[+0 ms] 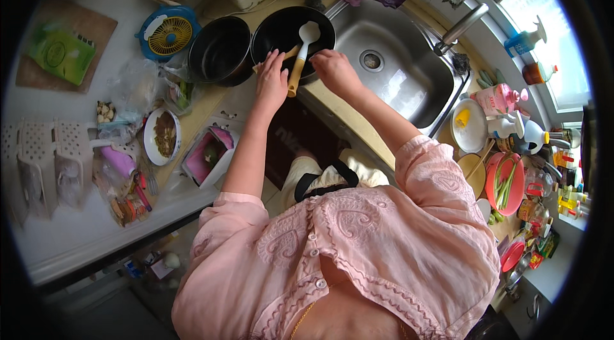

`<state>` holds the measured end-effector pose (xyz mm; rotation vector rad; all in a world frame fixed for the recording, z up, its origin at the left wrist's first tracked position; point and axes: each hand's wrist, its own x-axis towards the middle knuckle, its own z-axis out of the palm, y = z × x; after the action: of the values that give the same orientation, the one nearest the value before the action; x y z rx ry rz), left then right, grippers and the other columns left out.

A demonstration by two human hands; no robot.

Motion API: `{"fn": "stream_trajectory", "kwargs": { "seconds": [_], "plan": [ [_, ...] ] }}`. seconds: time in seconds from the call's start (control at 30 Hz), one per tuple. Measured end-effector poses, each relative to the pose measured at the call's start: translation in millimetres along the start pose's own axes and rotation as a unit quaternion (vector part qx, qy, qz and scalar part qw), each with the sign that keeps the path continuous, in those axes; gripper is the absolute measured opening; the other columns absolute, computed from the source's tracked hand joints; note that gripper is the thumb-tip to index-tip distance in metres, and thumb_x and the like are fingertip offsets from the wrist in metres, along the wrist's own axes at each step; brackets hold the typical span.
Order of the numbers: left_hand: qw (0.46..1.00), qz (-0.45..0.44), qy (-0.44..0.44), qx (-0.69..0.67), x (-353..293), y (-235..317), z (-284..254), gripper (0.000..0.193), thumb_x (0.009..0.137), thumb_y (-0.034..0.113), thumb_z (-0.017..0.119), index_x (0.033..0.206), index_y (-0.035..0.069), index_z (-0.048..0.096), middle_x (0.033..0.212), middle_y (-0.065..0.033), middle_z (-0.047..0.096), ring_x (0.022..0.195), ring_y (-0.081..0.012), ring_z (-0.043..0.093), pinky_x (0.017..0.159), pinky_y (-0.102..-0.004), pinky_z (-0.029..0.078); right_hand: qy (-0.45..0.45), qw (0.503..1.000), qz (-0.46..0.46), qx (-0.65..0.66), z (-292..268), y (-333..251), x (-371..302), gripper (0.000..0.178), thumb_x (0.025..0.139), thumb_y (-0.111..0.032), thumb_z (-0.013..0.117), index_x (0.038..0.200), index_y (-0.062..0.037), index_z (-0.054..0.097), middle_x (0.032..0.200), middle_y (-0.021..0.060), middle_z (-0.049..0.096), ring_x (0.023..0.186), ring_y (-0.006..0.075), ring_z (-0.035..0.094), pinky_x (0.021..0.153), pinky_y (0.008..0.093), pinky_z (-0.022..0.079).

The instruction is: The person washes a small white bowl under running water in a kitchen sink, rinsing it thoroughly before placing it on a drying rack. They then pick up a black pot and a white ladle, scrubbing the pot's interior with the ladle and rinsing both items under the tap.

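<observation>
A black pan [275, 26] stands on the counter just left of the sink. Across its near rim lies a spoon [309, 33] with a white head and a yellow handle, and a light wooden utensil [291, 53] shows beside it. My left hand [273, 79] is at the pan's near left rim, fingers stretched out over the wooden utensil's end. My right hand [336, 71] is at the near right rim, fingers bent and closed; what they grip, if anything, is hidden. Left of the pan stands a deep black pot [220, 49].
The steel sink [412, 100] with its tap [464, 30] lies to the right. Further right are a pink basin [495, 180] with green stalks, a white plate [464, 135] and bottles. At left are a white dish of food [153, 138], a blue-yellow strainer [167, 33] and an open drawer-like bin [208, 154].
</observation>
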<state>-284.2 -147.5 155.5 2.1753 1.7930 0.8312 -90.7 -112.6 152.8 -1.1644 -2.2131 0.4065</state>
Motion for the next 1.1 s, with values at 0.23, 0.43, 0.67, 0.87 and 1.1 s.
{"fn": "stream_trajectory", "kwargs": {
  "seconds": [0.23,0.43,0.67,0.87,1.1],
  "plan": [
    [0.967,-0.026,-0.205,0.148,46,-28,9,0.037,0.082,0.013,0.058,0.119,0.009,0.053,0.118,-0.0095,0.053,0.114,-0.0274,0.047,0.096,-0.0413,0.036,-0.03,0.984,-0.076,-0.155,31,19,1,0.03,0.083,-0.032,0.055,0.062,-0.0123,0.061,0.065,0.0015,0.058,0.076,0.0198,0.055,0.093,0.0351,0.038],
    [0.955,0.067,-0.284,0.056,45,-29,34,0.033,0.079,0.006,0.056,0.113,0.007,0.055,0.094,-0.0186,0.058,0.089,-0.0368,0.057,0.078,-0.0446,0.048,-0.059,0.974,0.023,-0.219,-7,28,-29,0.034,0.085,-0.031,0.053,0.058,-0.0115,0.06,0.059,0.0028,0.056,0.072,0.0204,0.055,0.095,0.034,0.037],
    [0.952,0.144,-0.261,0.072,25,-4,33,0.019,0.076,-0.002,0.053,0.095,-0.001,0.057,0.095,-0.0186,0.057,0.092,-0.033,0.058,0.077,-0.0388,0.051,-0.115,0.951,0.24,-0.158,-21,-19,-40,0.041,0.083,-0.035,0.056,0.109,-0.0034,0.054,0.074,0.013,0.063,0.08,0.0299,0.06,0.087,0.0387,0.042],
    [0.951,0.126,-0.267,0.096,25,-4,0,0.012,0.077,-0.001,0.053,0.087,-0.002,0.059,0.095,-0.0186,0.053,0.085,-0.0337,0.061,0.071,-0.0422,0.052,-0.165,0.924,0.342,-0.046,-20,-19,-25,0.049,0.079,-0.018,0.055,0.124,-0.0031,0.043,0.079,0.0185,0.063,0.073,0.0345,0.062,0.07,0.0411,0.05],
    [0.945,0.128,-0.288,0.093,20,-8,-4,0.009,0.077,-0.001,0.052,0.077,-0.004,0.061,0.098,-0.0207,0.05,0.078,-0.0385,0.062,0.068,-0.0452,0.051,-0.276,0.852,0.432,0.105,-68,-26,-14,0.05,0.079,-0.008,0.046,0.129,-0.0093,0.045,0.064,0.0111,0.058,0.046,0.0189,0.057,0.044,0.0316,0.05]
  ]
}}
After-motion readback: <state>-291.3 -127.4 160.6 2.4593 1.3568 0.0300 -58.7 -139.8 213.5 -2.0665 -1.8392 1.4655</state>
